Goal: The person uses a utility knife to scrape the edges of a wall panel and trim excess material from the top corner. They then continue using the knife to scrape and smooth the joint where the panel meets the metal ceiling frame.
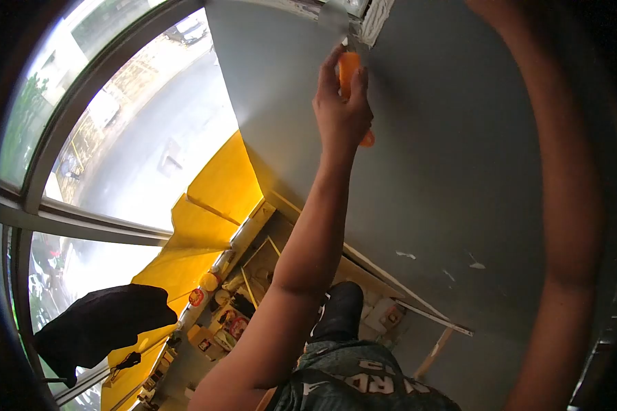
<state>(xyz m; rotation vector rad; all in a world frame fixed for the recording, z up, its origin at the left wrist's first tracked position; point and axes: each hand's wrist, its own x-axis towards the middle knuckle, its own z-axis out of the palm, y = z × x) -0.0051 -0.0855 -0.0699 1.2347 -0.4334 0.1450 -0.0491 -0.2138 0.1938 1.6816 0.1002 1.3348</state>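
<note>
My left hand (343, 113) is raised, its fingers wrapped around the orange handle of a putty knife (349, 72). The metal blade points up and is partly blurred against the top of the grey surface (452, 157). Beside the blade, rough white material (375, 20) runs along an edge. On the right side my right arm (569, 205) reaches up past the top border. Its hand is cut off there, so its fingers are hidden from me.
A large window with a curved frame (103, 222) fills the left. Yellow sheeting (219, 185) hangs below it, near a black cloth (110, 322). Lower down are a shelf with several small items (226, 318) and a wooden-edged frame (435, 316). White marks (406, 255) dot the grey surface.
</note>
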